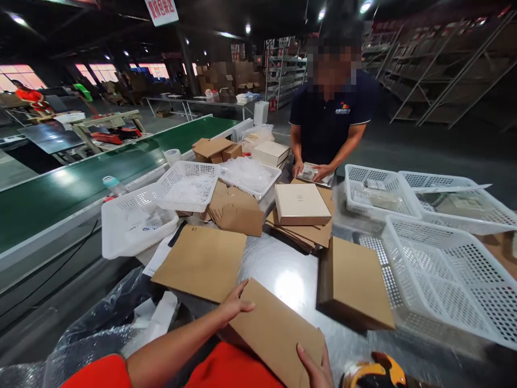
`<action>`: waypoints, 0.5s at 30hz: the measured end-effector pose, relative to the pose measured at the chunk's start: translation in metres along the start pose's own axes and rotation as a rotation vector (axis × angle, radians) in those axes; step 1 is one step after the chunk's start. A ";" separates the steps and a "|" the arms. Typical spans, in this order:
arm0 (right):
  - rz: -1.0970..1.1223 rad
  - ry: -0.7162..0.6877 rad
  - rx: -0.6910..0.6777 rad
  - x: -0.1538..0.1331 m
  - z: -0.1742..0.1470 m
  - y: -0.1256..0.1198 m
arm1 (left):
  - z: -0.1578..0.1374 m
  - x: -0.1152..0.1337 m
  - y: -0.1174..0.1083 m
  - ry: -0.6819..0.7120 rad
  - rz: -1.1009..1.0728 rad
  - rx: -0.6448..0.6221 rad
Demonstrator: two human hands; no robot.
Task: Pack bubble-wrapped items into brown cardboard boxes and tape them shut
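Observation:
My left hand (234, 304) rests on the far left edge of a flat brown cardboard box blank (274, 331) lying near the table's front edge. My right hand (317, 366) grips its near right edge. Both hands hold this blank. A second flat brown blank (202, 261) lies just beyond my left hand. To the right sits a folded brown box (355, 283). Orange sleeves cover my arms low in the frame.
A person in a dark polo (329, 116) stands across the shiny table (291, 269), holding a small packet. White perforated baskets (444, 275) stand right, others left (133, 218). A white box (301, 203) tops stacked cardboard. A green conveyor (81, 178) runs left. A tape dispenser (379, 369) lies near.

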State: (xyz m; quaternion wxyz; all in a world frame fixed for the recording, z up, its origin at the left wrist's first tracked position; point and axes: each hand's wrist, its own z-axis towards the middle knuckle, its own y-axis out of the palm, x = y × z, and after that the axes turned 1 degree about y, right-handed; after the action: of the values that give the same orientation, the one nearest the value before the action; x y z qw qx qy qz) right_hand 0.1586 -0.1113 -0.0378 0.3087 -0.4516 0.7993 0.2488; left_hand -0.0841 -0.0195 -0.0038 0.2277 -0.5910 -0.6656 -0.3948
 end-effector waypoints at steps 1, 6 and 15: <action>0.004 0.025 -0.017 -0.002 -0.004 0.001 | -0.001 0.001 0.000 -0.005 0.010 0.001; 0.066 0.134 -0.032 -0.013 -0.017 0.008 | -0.006 0.007 0.003 -0.046 -0.007 0.006; 0.083 0.061 -0.066 -0.025 -0.026 0.010 | -0.006 0.008 0.002 -0.038 -0.025 -0.004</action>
State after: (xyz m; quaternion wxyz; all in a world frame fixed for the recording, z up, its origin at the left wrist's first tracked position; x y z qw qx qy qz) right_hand 0.1523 -0.1102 -0.0006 0.2587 -0.4354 0.8177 0.2736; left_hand -0.0849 -0.0200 0.0061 0.2091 -0.5905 -0.6764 -0.3874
